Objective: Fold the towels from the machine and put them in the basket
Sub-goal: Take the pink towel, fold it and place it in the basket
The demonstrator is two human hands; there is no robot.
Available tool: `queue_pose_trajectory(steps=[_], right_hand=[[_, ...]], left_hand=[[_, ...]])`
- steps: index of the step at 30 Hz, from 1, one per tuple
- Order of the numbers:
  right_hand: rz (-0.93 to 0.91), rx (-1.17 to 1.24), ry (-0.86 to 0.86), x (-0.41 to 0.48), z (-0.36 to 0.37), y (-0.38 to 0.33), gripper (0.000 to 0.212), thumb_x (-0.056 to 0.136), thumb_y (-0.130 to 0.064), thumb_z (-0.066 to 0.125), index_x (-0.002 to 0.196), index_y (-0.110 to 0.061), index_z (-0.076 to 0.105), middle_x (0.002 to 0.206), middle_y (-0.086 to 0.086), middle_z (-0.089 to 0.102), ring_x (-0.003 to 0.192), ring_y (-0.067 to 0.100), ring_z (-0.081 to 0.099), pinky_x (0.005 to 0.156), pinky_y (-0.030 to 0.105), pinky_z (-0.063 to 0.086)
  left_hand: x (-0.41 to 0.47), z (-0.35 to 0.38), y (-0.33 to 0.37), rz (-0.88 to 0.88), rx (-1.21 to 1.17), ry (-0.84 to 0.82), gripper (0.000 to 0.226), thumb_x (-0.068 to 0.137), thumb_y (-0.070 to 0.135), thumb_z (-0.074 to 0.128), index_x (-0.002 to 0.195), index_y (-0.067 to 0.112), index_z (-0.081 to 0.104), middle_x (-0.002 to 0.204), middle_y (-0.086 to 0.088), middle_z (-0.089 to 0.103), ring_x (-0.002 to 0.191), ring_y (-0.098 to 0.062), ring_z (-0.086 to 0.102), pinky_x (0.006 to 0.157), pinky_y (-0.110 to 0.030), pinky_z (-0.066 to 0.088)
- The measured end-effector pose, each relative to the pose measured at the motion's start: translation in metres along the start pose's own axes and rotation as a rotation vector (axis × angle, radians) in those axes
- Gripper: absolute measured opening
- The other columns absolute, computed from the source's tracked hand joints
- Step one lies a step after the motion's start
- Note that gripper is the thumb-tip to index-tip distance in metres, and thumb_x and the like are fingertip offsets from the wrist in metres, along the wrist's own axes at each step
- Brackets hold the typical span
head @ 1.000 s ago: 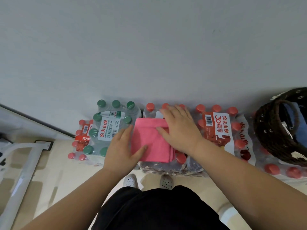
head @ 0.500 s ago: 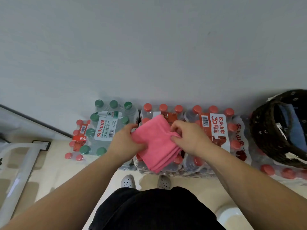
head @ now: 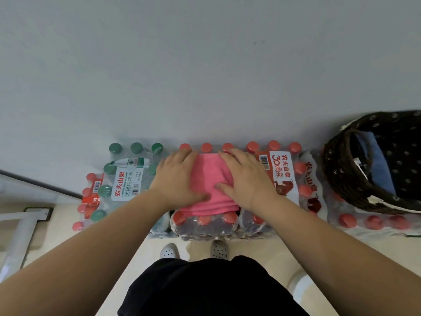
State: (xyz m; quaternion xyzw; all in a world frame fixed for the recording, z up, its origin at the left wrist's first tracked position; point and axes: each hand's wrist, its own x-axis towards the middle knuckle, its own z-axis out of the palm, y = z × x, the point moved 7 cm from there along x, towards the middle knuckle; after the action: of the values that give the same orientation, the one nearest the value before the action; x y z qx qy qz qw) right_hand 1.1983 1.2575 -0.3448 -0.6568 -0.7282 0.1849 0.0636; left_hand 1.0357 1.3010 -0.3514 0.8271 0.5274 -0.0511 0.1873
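Observation:
A folded pink towel [head: 208, 179] lies flat on top of a shrink-wrapped pack of red-capped water bottles [head: 205, 221]. My left hand [head: 176, 176] presses flat on its left side with straight fingers. My right hand [head: 245, 175] presses flat on its right side, thumb across the cloth. The dark wicker basket [head: 337, 169] stands at the right on another bottle pack, with blue cloth [head: 380, 165] inside it. The machine is out of view.
A grey wall rises directly behind the bottle packs. A green-capped bottle pack [head: 127, 176] sits to the left, a labelled red-capped pack [head: 281, 172] to the right. A white metal frame [head: 20, 226] stands on the floor at the left. My feet [head: 193, 249] are just before the packs.
Half a second ago both hands held the pink towel lifted and tilted by its edges. Now it lies flat on the bottle pack and both hands press down on it with flat palms.

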Motion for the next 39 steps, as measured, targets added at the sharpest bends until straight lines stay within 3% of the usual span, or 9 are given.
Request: queue_pose_trajectory(steps=[4, 9, 17, 21, 26, 31, 34, 36, 39], right_hand=[[0.007, -0.056, -0.199, 0.017, 0.016, 0.017, 0.1, 0.084, -0.067, 0.06, 0.157, -0.036, -0.001, 0.167, -0.008, 0.004, 0.153, 0.027, -0.004, 0.122, 0.053, 0.004], [-0.068, -0.073, -0.256, 0.023, 0.014, 0.025, 0.109, 0.079, -0.068, 0.064, 0.159, -0.03, -0.001, 0.167, -0.007, 0.005, 0.153, 0.021, -0.007, 0.121, 0.049, 0.0], [-0.194, -0.101, -0.255, 0.051, -0.004, 0.011, 0.105, 0.077, -0.06, 0.074, 0.158, -0.024, 0.018, 0.154, 0.004, 0.038, 0.139, 0.025, 0.033, 0.117, 0.041, 0.029], [-0.206, -0.225, -0.279, 0.062, 0.001, 0.0, 0.094, 0.07, -0.056, 0.08, 0.147, -0.022, 0.039, 0.13, 0.002, 0.052, 0.122, 0.026, 0.047, 0.103, 0.043, 0.043], [-0.193, -0.232, -0.256, 0.069, -0.001, -0.006, 0.059, 0.07, -0.048, 0.081, 0.115, -0.018, 0.058, 0.112, 0.004, 0.055, 0.107, 0.026, 0.054, 0.088, 0.039, 0.049], [-0.056, -0.031, 0.018, 0.062, -0.018, -0.001, 0.049, 0.078, -0.033, 0.075, 0.118, -0.021, 0.048, 0.112, 0.004, 0.06, 0.1, 0.028, 0.061, 0.076, 0.034, 0.045], [-0.032, 0.121, -0.025, 0.047, -0.013, 0.0, 0.083, 0.067, -0.033, 0.085, 0.138, -0.024, 0.043, 0.129, 0.004, 0.053, 0.113, 0.023, 0.054, 0.094, 0.036, 0.048], [-0.037, 0.116, -0.003, 0.038, -0.009, 0.001, 0.079, 0.069, -0.029, 0.086, 0.137, -0.022, 0.047, 0.129, 0.002, 0.052, 0.114, 0.023, 0.053, 0.098, 0.038, 0.047], [-0.117, 0.055, 0.141, 0.025, -0.006, -0.003, 0.052, 0.073, -0.022, 0.083, 0.12, -0.016, 0.063, 0.114, 0.004, 0.058, 0.103, 0.026, 0.057, 0.086, 0.046, 0.054]], left_hand=[[-0.003, 0.024, -0.007, 0.072, 0.138, -0.166, 0.137, 0.062, 0.085, 0.064, 0.159, 0.021, -0.011, 0.167, 0.002, -0.011, 0.154, -0.023, -0.013, 0.121, -0.061, 0.0], [-0.001, 0.033, -0.016, 0.17, 0.226, -0.189, 0.129, 0.067, 0.098, 0.028, 0.156, 0.02, -0.022, 0.165, -0.001, -0.023, 0.152, -0.025, -0.022, 0.12, -0.061, -0.006], [0.027, -0.007, -0.022, 0.059, -0.103, -0.027, 0.102, 0.058, 0.061, 0.069, 0.146, 0.02, 0.041, 0.134, -0.004, 0.055, 0.123, -0.031, 0.052, 0.102, -0.045, 0.045], [0.041, -0.016, -0.014, 0.014, 0.006, -0.144, 0.058, 0.06, 0.048, 0.082, 0.103, 0.021, 0.055, 0.087, 0.007, 0.055, 0.086, -0.023, 0.058, 0.069, -0.033, 0.049], [0.051, -0.025, 0.007, 0.085, 0.247, -0.071, 0.022, 0.073, 0.036, 0.068, 0.077, 0.023, 0.05, 0.081, 0.004, 0.057, 0.081, -0.024, 0.062, 0.063, -0.032, 0.045], [0.045, -0.042, 0.012, 0.11, 0.273, 0.194, 0.018, 0.091, 0.024, 0.054, 0.086, 0.022, 0.036, 0.085, -0.004, 0.058, 0.072, -0.027, 0.049, 0.063, -0.034, 0.031], [0.034, -0.037, 0.006, 0.156, 0.197, 0.306, 0.028, 0.083, 0.029, 0.069, 0.082, 0.016, 0.043, 0.072, -0.007, 0.06, 0.06, -0.029, 0.054, 0.053, -0.033, 0.034], [0.022, -0.031, 0.006, 0.247, 0.191, 0.393, 0.027, 0.08, 0.033, 0.072, 0.086, 0.012, 0.057, 0.069, -0.009, 0.062, 0.056, -0.031, 0.06, 0.049, -0.033, 0.043], [0.005, -0.012, 0.006, 0.335, 0.278, 0.369, 0.045, 0.087, 0.037, 0.058, 0.123, 0.012, 0.064, 0.11, -0.014, 0.071, 0.095, -0.036, 0.068, 0.082, -0.046, 0.052]])
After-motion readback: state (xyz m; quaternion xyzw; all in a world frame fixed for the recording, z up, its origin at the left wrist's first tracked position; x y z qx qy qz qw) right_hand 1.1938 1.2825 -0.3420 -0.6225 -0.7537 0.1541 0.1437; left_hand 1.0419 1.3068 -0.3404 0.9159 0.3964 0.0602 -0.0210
